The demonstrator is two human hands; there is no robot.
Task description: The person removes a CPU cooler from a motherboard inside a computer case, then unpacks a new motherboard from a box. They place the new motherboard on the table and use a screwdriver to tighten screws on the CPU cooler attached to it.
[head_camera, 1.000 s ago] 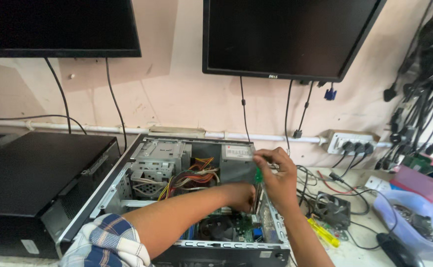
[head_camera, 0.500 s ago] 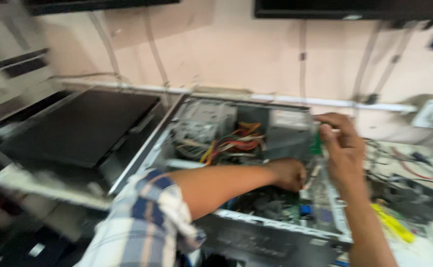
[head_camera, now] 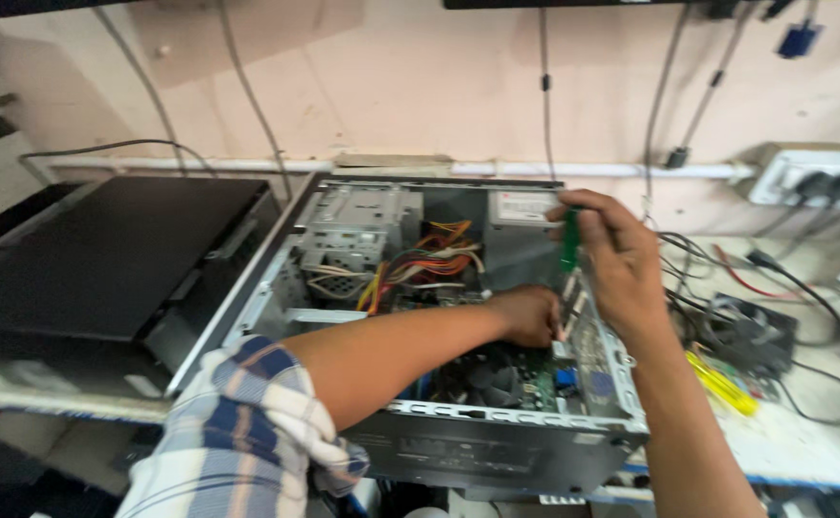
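Left of the open case (head_camera: 496,451), a closed black unit (head_camera: 103,249) is seen on the tabletop (head_camera: 804,441). Inside the case, orange and yellow wires (head_camera: 420,259) are bunched at the back, beside a grey drive cage (head_camera: 357,225). The left hand (head_camera: 527,315) is curled deep inside, over the board (head_camera: 535,379); what it grips cannot be told. At the case's right wall, the right hand (head_camera: 621,264) is closed around a green-handled screwdriver (head_camera: 569,240), held upright. Right of the case, a yellow tool (head_camera: 722,384) and a black fan (head_camera: 746,331) are lying.
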